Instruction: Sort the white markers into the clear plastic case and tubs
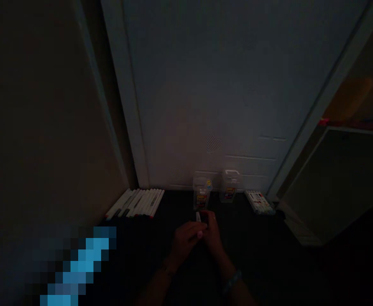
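Note:
Close together at the front, both my hands are closed around a white marker [198,217] with a pink end. My left hand [185,239] wraps it from the left, its fingers reaching across to my right hand. My right hand [212,233] grips it from the right, the upper fingers curled near its far end. Part of the marker is hidden by fingers. Just beyond them stands a clear plastic case [202,194] with a printed label. Farther right is a second clear case [230,187] with a white handle.
Several white markers [142,203] lie side by side on the dark surface at left. A pack of markers [259,202] lies at right. A pale panel [205,93] rises behind. The light is dim, and a pixelated blue patch covers the lower left.

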### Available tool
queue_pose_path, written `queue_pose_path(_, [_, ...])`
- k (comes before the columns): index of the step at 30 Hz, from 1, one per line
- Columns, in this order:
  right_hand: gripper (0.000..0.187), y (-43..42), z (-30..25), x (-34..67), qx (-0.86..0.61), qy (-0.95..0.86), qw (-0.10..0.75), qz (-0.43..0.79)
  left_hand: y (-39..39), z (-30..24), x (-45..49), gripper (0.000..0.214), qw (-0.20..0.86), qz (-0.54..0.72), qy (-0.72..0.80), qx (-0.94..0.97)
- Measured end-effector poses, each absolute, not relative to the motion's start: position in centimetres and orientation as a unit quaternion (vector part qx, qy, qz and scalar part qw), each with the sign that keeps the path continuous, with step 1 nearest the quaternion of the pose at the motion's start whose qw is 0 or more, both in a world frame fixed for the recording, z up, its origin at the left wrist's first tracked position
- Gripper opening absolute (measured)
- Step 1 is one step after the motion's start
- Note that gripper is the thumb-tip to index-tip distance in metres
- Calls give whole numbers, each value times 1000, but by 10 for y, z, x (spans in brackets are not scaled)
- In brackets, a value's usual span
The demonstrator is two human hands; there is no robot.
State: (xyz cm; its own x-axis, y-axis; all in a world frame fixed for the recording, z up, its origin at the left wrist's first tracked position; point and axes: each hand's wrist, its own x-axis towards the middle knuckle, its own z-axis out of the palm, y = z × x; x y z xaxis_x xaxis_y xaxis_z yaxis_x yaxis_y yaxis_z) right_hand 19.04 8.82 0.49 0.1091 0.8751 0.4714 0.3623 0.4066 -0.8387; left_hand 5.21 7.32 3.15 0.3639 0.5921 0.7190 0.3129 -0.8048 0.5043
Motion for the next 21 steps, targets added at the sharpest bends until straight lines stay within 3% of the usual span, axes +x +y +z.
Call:
queue_pose_path(3, [24, 91, 5, 192, -524, -567, 577, 267, 73, 30, 52, 24, 156, 490, 284, 809])
queue_pose_path(9, [45, 93, 8, 190, -530, -494, 555, 409, 71, 29, 55, 25, 162, 460, 245, 838])
queue_pose_path(13, [45, 94, 14, 193, -514, -459, 557, 463, 66, 36, 57, 26, 152, 436, 231, 857])
queue_pose_path(17, [45, 97, 19, 202, -461, -417, 582, 524, 62, 44, 58, 15, 201, 436, 257, 839])
queue_pose_path(21, [42, 100, 15, 206, -448, -385, 627, 508, 65, 47, 62, 5, 259, 432, 272, 820])
